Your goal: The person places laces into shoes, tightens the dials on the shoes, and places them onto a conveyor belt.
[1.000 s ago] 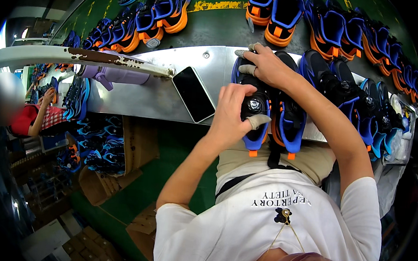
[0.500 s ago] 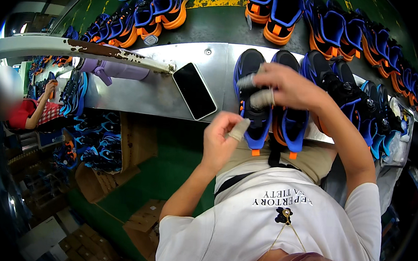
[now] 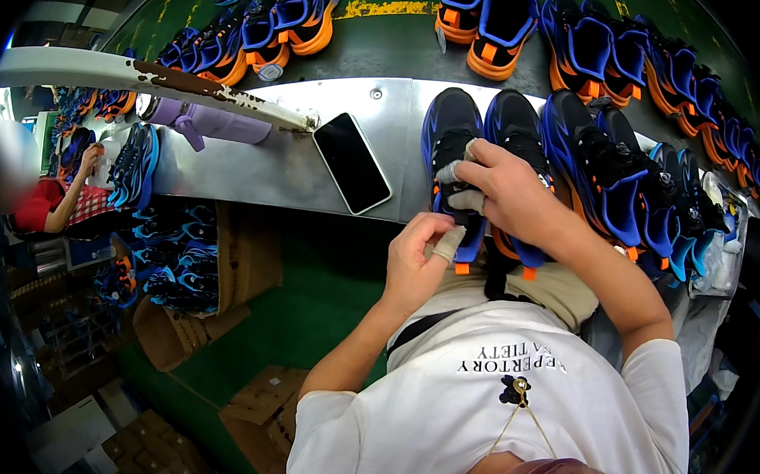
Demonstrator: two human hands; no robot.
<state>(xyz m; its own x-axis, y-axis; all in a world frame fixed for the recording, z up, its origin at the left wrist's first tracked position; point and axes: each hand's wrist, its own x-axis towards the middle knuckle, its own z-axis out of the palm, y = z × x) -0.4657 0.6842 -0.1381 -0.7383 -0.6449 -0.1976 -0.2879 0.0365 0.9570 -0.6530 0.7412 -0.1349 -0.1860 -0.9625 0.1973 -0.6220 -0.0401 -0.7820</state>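
A black and blue sneaker (image 3: 453, 119) with an orange heel tab rests on the metal table edge in front of me, toe pointing away. Its mate (image 3: 513, 119) stands just right of it. My right hand (image 3: 508, 191) is over the left sneaker's laces, thumb and fingers pinched together at the lacing; what they grip is hidden. My left hand (image 3: 420, 256) is beside that sneaker's collar, fingers curled and pressed together near the tongue, and I cannot make out what is in them. Beige finger covers wrap several fingertips on both hands.
A phone (image 3: 352, 165) lies on the metal tabletop (image 3: 270, 172), near a purple bottle (image 3: 212, 124) and a chipped white bar (image 3: 170, 88). More sneakers (image 3: 591, 54) line the green belt beyond. Further pairs (image 3: 597, 164) stand right. A co-worker (image 3: 61, 201) sits far left, beside a shoe-filled carton (image 3: 242, 254).
My right hand has come down and nearer along the left sneaker's laces. My left hand has shifted slightly right, against its collar. The view has moved a little.
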